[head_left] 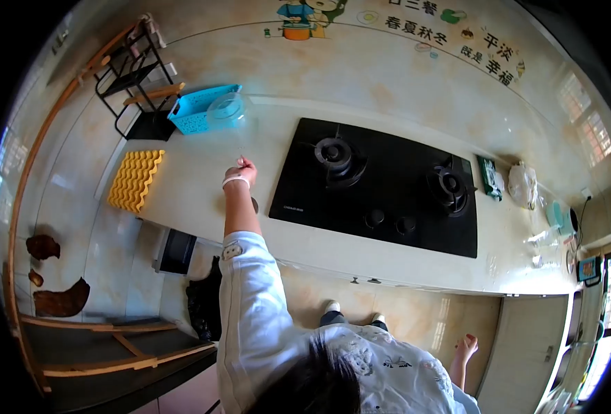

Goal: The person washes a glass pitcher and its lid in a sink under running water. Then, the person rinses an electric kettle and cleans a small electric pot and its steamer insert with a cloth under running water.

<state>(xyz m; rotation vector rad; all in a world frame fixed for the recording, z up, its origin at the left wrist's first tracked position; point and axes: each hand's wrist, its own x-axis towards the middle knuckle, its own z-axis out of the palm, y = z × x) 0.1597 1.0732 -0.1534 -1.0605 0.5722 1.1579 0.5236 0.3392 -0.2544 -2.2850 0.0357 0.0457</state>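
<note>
My left hand [242, 170] reaches out over the pale countertop [202, 186], left of the black gas hob. Its fingers are closed, with a small pale, shiny bit at the tips that I cannot make out. A white band circles that wrist. Partly hidden behind the forearm is a round brown thing [254, 205]. Beyond the hand, a clear bowl [227, 109] stands against a blue plastic basket [194, 110]. My right hand [466, 345] hangs low at my side, away from the counter, fingers curled in and nothing visible in them.
The two-burner gas hob [381, 190] fills the counter's middle. On the left are a yellow egg tray [136, 181] and a black metal rack [136, 83]. A green packet [489, 177] and a plastic bag [523, 185] lie on the right. A black bag [205, 300] sits below the counter.
</note>
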